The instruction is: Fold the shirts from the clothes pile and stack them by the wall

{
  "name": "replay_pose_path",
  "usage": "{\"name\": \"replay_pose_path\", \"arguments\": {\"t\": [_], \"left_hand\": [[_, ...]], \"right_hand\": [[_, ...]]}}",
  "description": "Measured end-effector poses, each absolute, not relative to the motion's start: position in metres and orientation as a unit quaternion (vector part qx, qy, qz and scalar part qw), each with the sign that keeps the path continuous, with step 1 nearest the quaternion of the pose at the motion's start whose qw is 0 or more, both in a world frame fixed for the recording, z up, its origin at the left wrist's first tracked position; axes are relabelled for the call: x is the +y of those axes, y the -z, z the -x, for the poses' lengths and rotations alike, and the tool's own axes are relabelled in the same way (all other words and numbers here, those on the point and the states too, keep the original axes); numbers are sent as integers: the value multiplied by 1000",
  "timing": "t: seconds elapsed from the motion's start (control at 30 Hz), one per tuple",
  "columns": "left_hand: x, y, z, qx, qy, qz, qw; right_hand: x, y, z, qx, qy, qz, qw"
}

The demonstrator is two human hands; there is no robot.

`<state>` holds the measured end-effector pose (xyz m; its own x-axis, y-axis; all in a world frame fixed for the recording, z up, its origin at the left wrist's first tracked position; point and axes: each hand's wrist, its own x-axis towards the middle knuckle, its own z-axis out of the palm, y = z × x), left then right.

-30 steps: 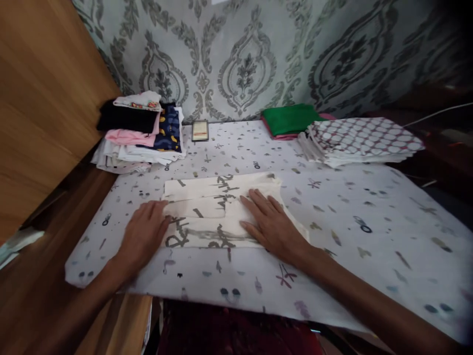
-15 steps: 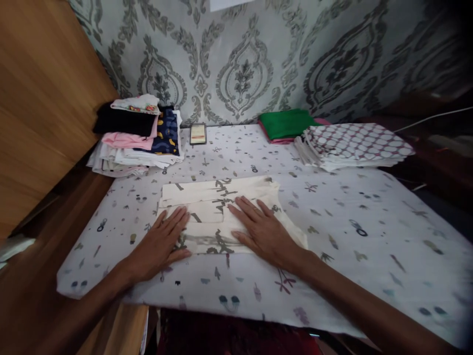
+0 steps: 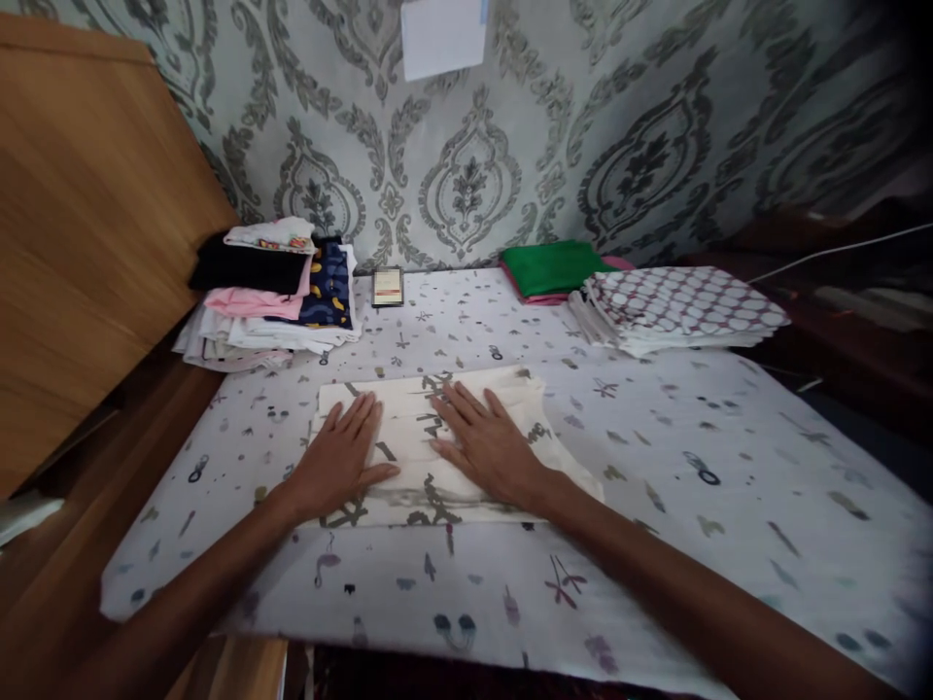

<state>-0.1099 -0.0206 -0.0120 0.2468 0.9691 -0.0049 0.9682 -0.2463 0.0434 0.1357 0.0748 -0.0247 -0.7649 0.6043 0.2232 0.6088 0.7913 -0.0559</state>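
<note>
A cream garment with dark grey markings (image 3: 408, 437) lies folded into a flat strip at the middle of the cloth-covered table (image 3: 437, 335). On its left end rests my left hand (image 3: 339, 462), palm down with the fingers spread. My right hand (image 3: 492, 442) lies flat on the garment right of its centre, fingers apart and pointing up and to the left. Neither hand grips anything. The garment's right end widens and slants toward the lower right, partly under my right wrist.
At the back left stands a pile of folded clothes (image 3: 255, 301) beside a wooden panel (image 3: 87, 224). A small framed card (image 3: 388, 287) lies near the patterned wall. Green folded cloth (image 3: 550, 267) and a stack topped with lattice-patterned fabric (image 3: 677, 297) sit at the back right.
Both hands have moved up across the garment, away from the near table edge, and stay flat on it. The camera view has tilted up, showing more wall and a white paper.
</note>
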Motion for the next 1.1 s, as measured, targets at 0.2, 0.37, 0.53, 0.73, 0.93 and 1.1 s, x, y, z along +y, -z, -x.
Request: {"name": "replay_pose_path", "arguments": {"t": [0.2,0.37,0.53,0.73,0.93,1.1], "left_hand": [[-30,9,142,683,-6,-730,28],[-36,14,161,698,-22,-715,27],[-37,3,171,705,-68,-702,78],[6,-22,195,750,-192,-621,119],[36,-20,200,755,-186,-612,143],[35,-21,199,743,-205,-616,163]], "right_hand": [[99,25,-155,-918,-11,387,85],[130,28,-190,-878,-6,469,92],[122,9,-196,-866,-10,491,96],[26,-35,-119,-933,-98,303,171],[-44,-41,-39,-989,-94,105,47],[-42,-36,-24,-991,-71,110,26]]}}
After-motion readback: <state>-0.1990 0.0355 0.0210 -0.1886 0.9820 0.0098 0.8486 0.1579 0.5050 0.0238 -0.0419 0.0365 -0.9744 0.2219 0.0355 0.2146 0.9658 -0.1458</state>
